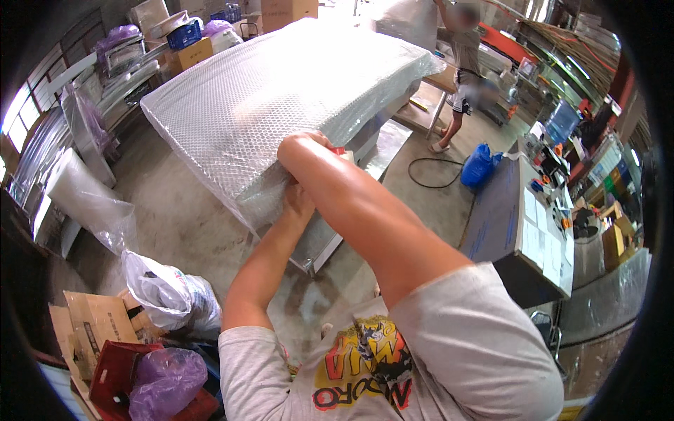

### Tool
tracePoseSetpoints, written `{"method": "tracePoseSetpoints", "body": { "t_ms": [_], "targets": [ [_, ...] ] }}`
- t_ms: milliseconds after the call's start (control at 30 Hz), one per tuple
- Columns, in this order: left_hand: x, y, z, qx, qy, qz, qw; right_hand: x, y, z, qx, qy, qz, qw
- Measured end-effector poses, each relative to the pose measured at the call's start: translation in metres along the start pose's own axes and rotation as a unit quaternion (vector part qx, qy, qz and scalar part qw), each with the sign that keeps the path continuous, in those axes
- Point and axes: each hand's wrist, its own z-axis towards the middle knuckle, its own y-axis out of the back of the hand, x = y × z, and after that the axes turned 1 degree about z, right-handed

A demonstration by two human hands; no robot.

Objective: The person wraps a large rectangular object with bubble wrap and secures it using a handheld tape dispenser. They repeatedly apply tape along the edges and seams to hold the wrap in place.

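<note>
A large flat panel wrapped in bubble wrap (281, 91) lies tilted on a metal stand (323, 245) in front of me. My left hand (298, 201) grips the loose wrap at the panel's near corner. My right arm crosses over it. My right hand (309, 142) is bent at the wrist on the panel's near edge and is curled around a small red and pale object (341, 152). Only a bit of that object shows, and the fingers are mostly hidden.
Another person (462, 70) stands at a bench at the back. On the concrete floor lie a blue bag (481, 165) and a black cable (428, 175). A table with papers (540, 231) is at the right. White bags (168, 295), cardboard (98, 323), a red crate (112, 372) and a purple bag (165, 382) sit at the lower left.
</note>
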Motion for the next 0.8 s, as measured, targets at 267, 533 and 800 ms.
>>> {"method": "tracePoseSetpoints", "body": {
  "t_ms": [267, 533, 800],
  "targets": [
    [-0.018, 0.009, -0.008, 0.095, -0.113, 0.575, 0.805, -0.063, -0.041, 0.030, -0.029, 0.145, 0.043, 0.988],
    [0.004, -0.006, 0.001, 0.146, -0.107, 0.880, 0.440, -0.388, -0.169, 0.054, 0.120, -0.003, 0.272, 0.955],
    [0.014, -0.007, -0.009, 0.137, -0.066, 0.890, 0.431, -0.540, -0.362, 0.007, 0.126, -0.096, 0.525, 0.836]
  ]
}}
